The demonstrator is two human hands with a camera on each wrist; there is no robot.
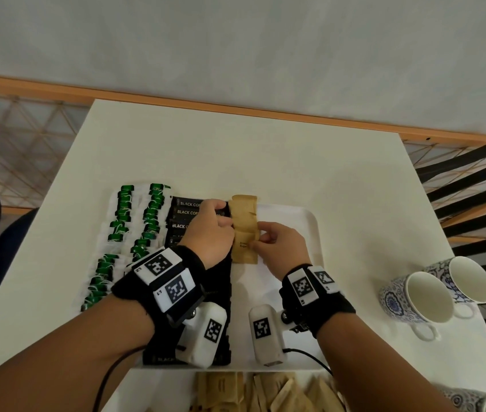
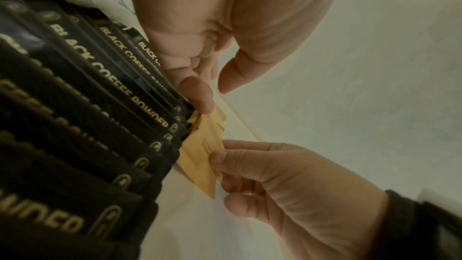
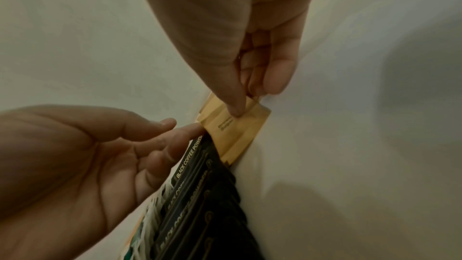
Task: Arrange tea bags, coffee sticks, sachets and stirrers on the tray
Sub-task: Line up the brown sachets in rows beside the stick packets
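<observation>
Sugar packet going down beside the coffee sticks
Right hand (image 1: 283, 248) is pinching the brown packet (image 1: 244, 248) between thumb and fingertips; left hand (image 1: 210, 233), fingers loosely curled, is touching its other edge by the coffee sticks (image 1: 182, 217).

Brown sachets (image 1: 244, 230) lie beside black coffee sticks (image 1: 183, 217) with gold lettering. Tea bags (image 1: 122, 221) carry green tags. Mugs (image 1: 414, 295) show blue floral patterns.

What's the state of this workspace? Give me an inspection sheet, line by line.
Surface: white table bearing a white tray.
Job's things: tea bags, black coffee sticks and brown sachets in rows on the tray; spare sachets at the near edge.
Clutter: patterned mugs.
Grippers: left hand touches the sachet row; right hand pinches a sachet.
Cables: black lead from the wrist camera.
Surroundings: black chair, wall.
</observation>
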